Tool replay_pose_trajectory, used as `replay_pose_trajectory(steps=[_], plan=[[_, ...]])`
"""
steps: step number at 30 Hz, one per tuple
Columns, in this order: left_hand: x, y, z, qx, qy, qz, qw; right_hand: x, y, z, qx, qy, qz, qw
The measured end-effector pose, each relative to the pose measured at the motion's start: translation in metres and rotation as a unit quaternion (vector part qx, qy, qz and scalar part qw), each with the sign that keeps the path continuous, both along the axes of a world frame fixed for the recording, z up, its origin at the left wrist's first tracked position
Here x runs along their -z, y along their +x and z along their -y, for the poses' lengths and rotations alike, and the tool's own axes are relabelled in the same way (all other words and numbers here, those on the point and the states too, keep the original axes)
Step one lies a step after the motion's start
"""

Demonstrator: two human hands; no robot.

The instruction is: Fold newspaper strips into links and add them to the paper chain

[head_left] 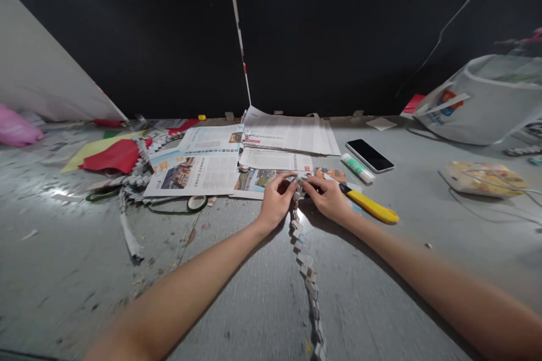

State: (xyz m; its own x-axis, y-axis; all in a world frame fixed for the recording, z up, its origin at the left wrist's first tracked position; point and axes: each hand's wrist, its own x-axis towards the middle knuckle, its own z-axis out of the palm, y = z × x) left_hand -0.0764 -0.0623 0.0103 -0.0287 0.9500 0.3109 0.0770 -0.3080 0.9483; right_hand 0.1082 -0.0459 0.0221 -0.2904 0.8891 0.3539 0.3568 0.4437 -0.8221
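A long chain of folded newspaper links [305, 262] runs down the table toward me. Its far end is pinched between my left hand [276, 201] and my right hand [328, 197], fingertips close together. Both hands are closed on that end, which they partly cover. Just beyond them lie printed newspaper sheets [199, 172]. To the right of my right hand, a yellow-handled utility knife [372, 206] rests on the table, its front part near my fingers. A glue stick [358, 168] with a green and white label lies behind the knife.
A phone [370, 155] lies beside the glue stick. Farther right are a yellowish packet [483, 179] with a cable and a white bag [486, 101]. On the left are a tape roll [197, 203], red paper [112, 156] and more folded chain [138, 177]. A black panel [339, 34] stands behind.
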Motion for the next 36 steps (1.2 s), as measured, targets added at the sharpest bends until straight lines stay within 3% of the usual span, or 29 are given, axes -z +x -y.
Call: replay_pose_trajectory(steps=[12, 23, 36], plan=[[0.0018, 0.0044, 0.0004, -0.019, -0.011, 0.039, 0.999, -0.0013, -0.0006, 0.0006, 0.006, -0.007, -0.004, 1.000], [-0.0004, 0.0034, 0.0021, -0.022, -0.002, 0.012, 1.000, -0.0050, -0.0017, 0.0039, 0.010, -0.006, -0.004, 1.000], [0.0008, 0.0011, 0.0014, -0.006, 0.018, -0.023, 1.000, 0.0031, -0.0007, 0.0008, -0.007, 0.041, -0.002, 0.999]])
